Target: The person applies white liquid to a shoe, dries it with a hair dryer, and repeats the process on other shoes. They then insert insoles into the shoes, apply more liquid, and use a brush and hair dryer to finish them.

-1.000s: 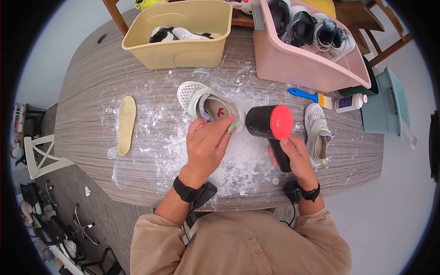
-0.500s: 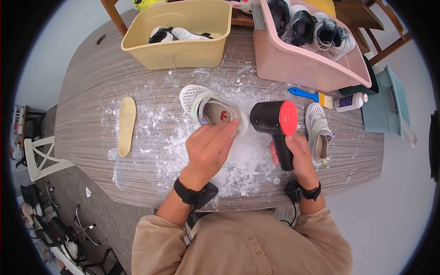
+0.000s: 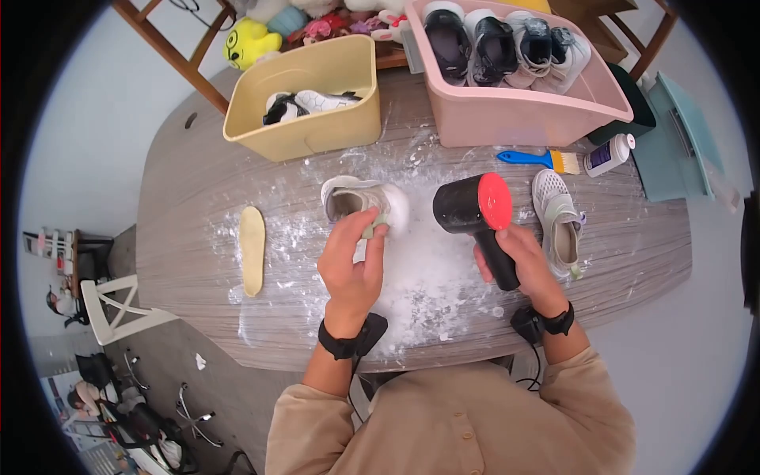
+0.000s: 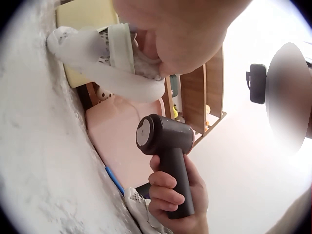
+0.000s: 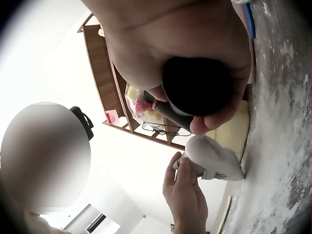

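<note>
Looking down from my head, I see the wood-grain grey tabletop end just below my wrists, its rounded edge curving away past both sides. Between my hands lies a stretch of table under loose white powder. Beyond them, a yellow plastic bin and a pink plastic bin bound the far side. A flat pale-yellow insole lies left of my left hand; right of my right hand sits a second white-and-pale-green shoe, with a blue-handled brush and a small white bottle farther out, its dark label too small to read. My left hand pinches the heel end of a white-and-pale-green shoe; my right hand wraps the handle of a black hammer-shaped device with a red round end.

From my left wrist, the shoe tips toe-down under my left hand, heel raised off the table; my right fingers curl round the black handle.

From my right wrist, the handle's round base fills my right palm, and my left fingertips grip the shoe beyond it. I cannot tell whether its toe touches the table.
</note>
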`<action>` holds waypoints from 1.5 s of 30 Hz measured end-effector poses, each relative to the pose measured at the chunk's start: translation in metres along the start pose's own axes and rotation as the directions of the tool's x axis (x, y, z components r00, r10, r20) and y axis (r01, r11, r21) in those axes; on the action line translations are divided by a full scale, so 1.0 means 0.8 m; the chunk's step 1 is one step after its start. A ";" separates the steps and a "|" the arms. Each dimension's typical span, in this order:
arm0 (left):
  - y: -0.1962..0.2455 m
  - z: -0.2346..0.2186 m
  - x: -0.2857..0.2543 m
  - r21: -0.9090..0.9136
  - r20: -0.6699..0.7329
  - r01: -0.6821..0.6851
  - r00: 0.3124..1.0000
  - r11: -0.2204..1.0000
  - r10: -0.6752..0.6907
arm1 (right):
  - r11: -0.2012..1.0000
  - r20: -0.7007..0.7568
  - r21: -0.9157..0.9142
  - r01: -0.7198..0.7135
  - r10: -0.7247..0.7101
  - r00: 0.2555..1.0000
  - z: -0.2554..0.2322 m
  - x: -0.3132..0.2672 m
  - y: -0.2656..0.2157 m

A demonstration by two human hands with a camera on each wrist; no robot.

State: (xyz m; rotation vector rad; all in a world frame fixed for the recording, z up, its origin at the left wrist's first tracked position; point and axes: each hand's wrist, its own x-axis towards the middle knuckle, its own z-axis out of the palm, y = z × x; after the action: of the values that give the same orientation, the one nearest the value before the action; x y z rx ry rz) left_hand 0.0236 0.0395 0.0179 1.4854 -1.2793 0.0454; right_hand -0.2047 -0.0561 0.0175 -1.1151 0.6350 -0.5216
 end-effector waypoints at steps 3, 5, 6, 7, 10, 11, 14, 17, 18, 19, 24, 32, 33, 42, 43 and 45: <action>0.005 0.001 0.005 -0.059 0.024 0.076 0.997 0.995 -0.075 | 0.997 0.008 0.077 0.030 -0.031 0.999 -0.001 -0.001 0.002; 0.007 0.006 0.005 -0.096 0.084 0.114 0.991 0.989 -0.106 | 0.993 0.027 0.105 0.060 -0.063 0.998 -0.001 -0.004 0.001; 0.008 0.008 0.005 -0.106 0.128 0.131 0.985 0.986 -0.117 | 0.992 0.054 0.099 0.075 -0.081 0.995 0.000 -0.004 0.000; 0.010 0.010 0.005 -0.115 0.173 0.147 0.977 0.982 -0.126 | 0.991 0.080 0.092 0.092 -0.099 0.992 0.000 -0.004 -0.001; 0.021 0.015 0.008 -0.210 0.187 0.287 0.950 0.935 -0.249 | 0.993 0.126 0.061 0.101 -0.108 0.986 0.002 -0.006 -0.003; 0.024 0.015 0.010 -0.236 0.189 0.327 0.939 0.915 -0.287 | 0.994 0.138 0.050 0.097 -0.103 0.985 0.003 -0.005 -0.002; 0.024 0.023 0.004 -0.337 0.206 0.378 0.923 0.862 -0.324 | 0.990 0.120 0.102 0.093 -0.105 0.987 0.001 -0.003 0.003; 0.024 0.033 -0.006 -0.394 0.178 0.333 0.942 0.857 -0.284 | 0.986 0.072 0.156 0.053 -0.065 0.995 -0.002 -0.003 0.001; 0.025 0.033 -0.007 -0.427 0.182 0.351 0.936 0.833 -0.301 | 0.987 0.071 0.155 0.051 -0.063 0.995 -0.002 -0.004 0.000; 0.025 0.034 -0.007 -0.431 0.166 0.349 0.937 0.832 -0.307 | 0.987 0.073 0.154 0.048 -0.060 0.996 -0.001 -0.004 -0.001; 0.030 0.037 -0.019 -0.327 0.030 0.249 0.967 0.912 -0.253 | 0.993 0.185 0.100 0.056 -0.074 0.980 -0.009 -0.005 -0.006; -0.008 0.033 -0.043 -0.161 0.066 0.005 0.998 0.987 0.006 | 0.992 0.165 0.109 0.057 -0.075 0.984 -0.007 -0.004 -0.002; -0.006 0.032 -0.041 -0.161 0.062 0.013 0.998 0.987 -0.003 | 0.993 0.173 0.105 0.055 -0.072 0.982 -0.008 -0.004 -0.004; 0.001 0.028 -0.035 -0.094 0.169 0.079 0.984 0.992 -0.062 | 0.991 0.126 0.127 0.044 -0.060 0.990 -0.005 -0.003 -0.001; -0.001 0.029 -0.035 -0.102 0.148 0.046 0.988 0.994 -0.031 | 0.988 0.130 0.149 0.038 -0.057 0.990 -0.005 -0.003 -0.001; -0.006 0.030 -0.035 -0.114 0.104 -0.020 0.994 0.993 0.032 | 0.986 0.152 0.167 0.017 -0.043 0.987 -0.006 -0.003 -0.002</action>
State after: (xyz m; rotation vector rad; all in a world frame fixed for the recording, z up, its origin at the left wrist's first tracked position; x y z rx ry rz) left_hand 0.0019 0.0396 -0.0119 1.3890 -1.3641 -0.0883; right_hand -0.2100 -0.0581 0.0181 -0.9986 0.4316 -0.4984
